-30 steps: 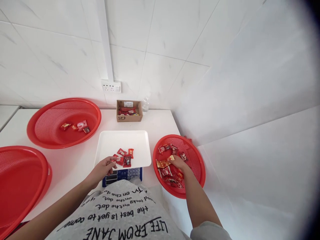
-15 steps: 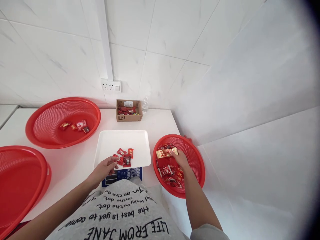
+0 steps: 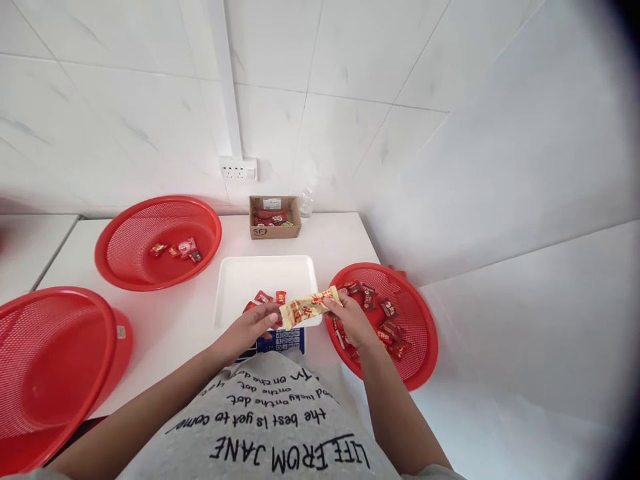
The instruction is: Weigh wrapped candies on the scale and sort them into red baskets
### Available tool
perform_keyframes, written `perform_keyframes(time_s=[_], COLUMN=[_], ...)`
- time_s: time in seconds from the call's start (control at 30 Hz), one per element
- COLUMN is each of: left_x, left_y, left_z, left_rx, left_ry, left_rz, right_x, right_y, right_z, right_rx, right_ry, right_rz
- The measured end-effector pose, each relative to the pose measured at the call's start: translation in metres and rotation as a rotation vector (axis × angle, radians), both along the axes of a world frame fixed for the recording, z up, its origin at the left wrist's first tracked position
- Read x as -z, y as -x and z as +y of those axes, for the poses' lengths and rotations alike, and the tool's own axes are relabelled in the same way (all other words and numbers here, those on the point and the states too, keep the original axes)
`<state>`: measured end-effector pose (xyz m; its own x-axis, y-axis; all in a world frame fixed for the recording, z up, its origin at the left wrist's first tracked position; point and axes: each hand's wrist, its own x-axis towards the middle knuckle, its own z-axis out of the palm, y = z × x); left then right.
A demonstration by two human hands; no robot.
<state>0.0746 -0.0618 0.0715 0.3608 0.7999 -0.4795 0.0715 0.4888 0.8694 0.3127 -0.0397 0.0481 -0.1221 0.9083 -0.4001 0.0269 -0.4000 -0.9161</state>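
Observation:
My right hand [image 3: 353,320] pinches one end of a long gold-and-red wrapped snack bar [image 3: 310,305], holding it over the front right of a white tray [image 3: 250,277]. At the bar's other end is my left hand [image 3: 257,323], its thumb and fingers slightly apart and close against the wrapper; its thumb does not lie over the bar. Several small red-wrapped sweets [image 3: 263,297] lie on the tray, partly covered by my left hand and the bar. Below the tray shows the blue keypad [image 3: 287,340] of a scale. To the right, a red basket [image 3: 425,320] contains several red-wrapped snacks [image 3: 393,330].
A red basket [image 3: 107,253] with several small sweets stands at the back left. Another large red basket [image 3: 65,367] is at the near left. Against the wall sit a cardboard box [image 3: 275,231] of red packets and a clear plastic item [image 3: 306,202].
My right hand has lifted the snack bar out of the right basket and carried it left over the tray. My left hand has moved right to the bar's end. The view has shifted slightly.

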Motion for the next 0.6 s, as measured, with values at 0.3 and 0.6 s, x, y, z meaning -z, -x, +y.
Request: perform_keyframes(time_s=[0.3, 0.6], left_x=[0.010, 0.024], left_y=[0.004, 0.006], left_z=[-0.005, -0.011], left_rx=[-0.004, -0.044], left_ry=[0.066, 0.102], left_rz=[-0.158, -0.294], right_x=[0.006, 0.010], right_y=[0.036, 0.055], right_z=[-0.002, -0.025], right_rx=[-0.027, -0.118], right_ry=[0.038, 0.149], right_rz=[0.118, 0.357])
